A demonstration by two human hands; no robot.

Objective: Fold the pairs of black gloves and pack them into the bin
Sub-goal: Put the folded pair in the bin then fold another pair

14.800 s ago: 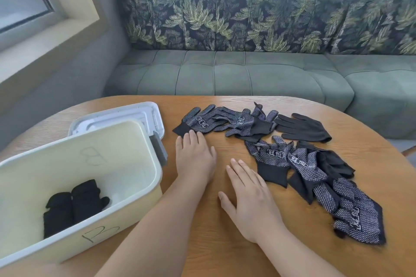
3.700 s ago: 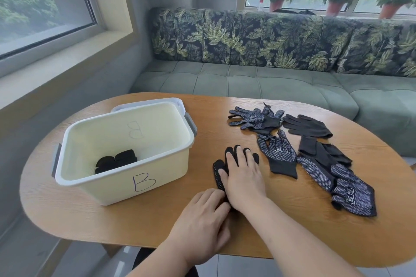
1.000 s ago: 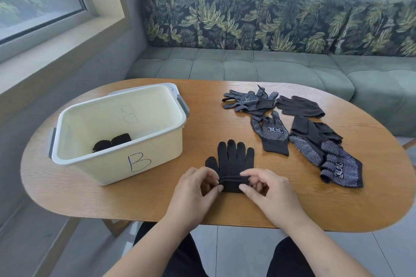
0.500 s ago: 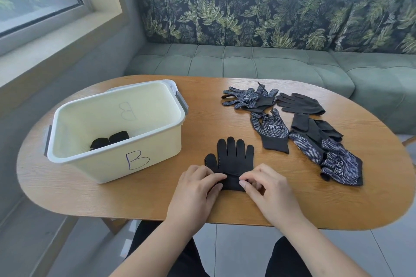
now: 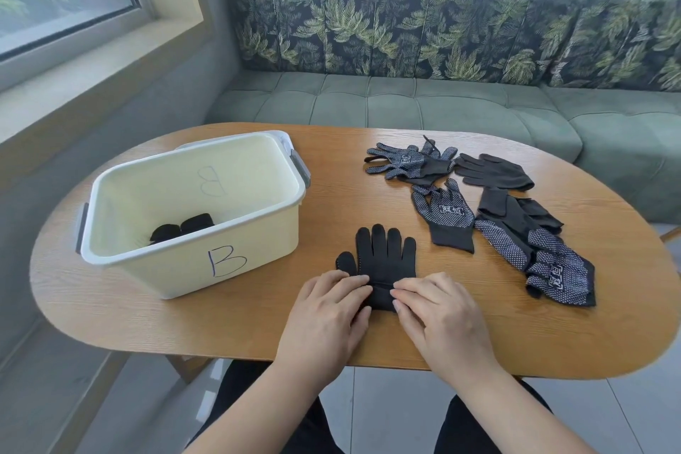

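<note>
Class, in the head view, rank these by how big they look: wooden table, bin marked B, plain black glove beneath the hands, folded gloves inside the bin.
1. wooden table
2. bin
3. plain black glove
4. folded gloves, partly hidden by the bin wall, so less sure

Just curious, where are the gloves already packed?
In the head view, the folded gloves lie inside the bin marked B, on the left of the table.

Wood table (image 5: 368,335): bin (image 5: 236,262) left, flat glove (image 5: 383,262) near centre, loose gloves (image 5: 497,217) right.
</note>
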